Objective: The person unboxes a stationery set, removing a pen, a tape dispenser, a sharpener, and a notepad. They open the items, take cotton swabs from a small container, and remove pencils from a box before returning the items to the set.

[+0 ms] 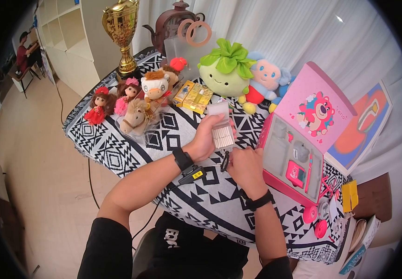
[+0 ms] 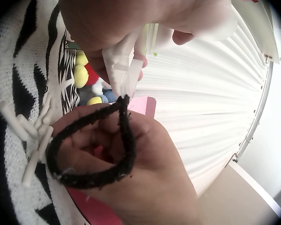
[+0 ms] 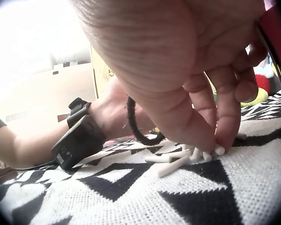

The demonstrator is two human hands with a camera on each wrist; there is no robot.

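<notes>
My left hand (image 1: 203, 138) grips a small translucent plastic case (image 1: 217, 110), its lid flipped up. Short white sticks (image 1: 223, 139) are lined up inside it. A fuzzy black loop (image 2: 91, 180) dangles from the case's end. Beside it my right hand (image 1: 246, 168) reaches down to the patterned cloth. In the right wrist view its thumb and finger (image 3: 227, 124) pinch at a short white stick (image 3: 219, 150). Several more loose white sticks (image 3: 173, 166) lie scattered on the cloth under and around those fingertips.
An open pink gift box (image 1: 268, 160) stands right of my right hand. Dolls (image 1: 99, 108), plush toys (image 1: 226, 74), a yellow box (image 1: 193, 96) and a gold trophy (image 1: 121, 37) line the back. Pink items (image 1: 320, 229) and a yellow carton (image 1: 349, 196) lie at right.
</notes>
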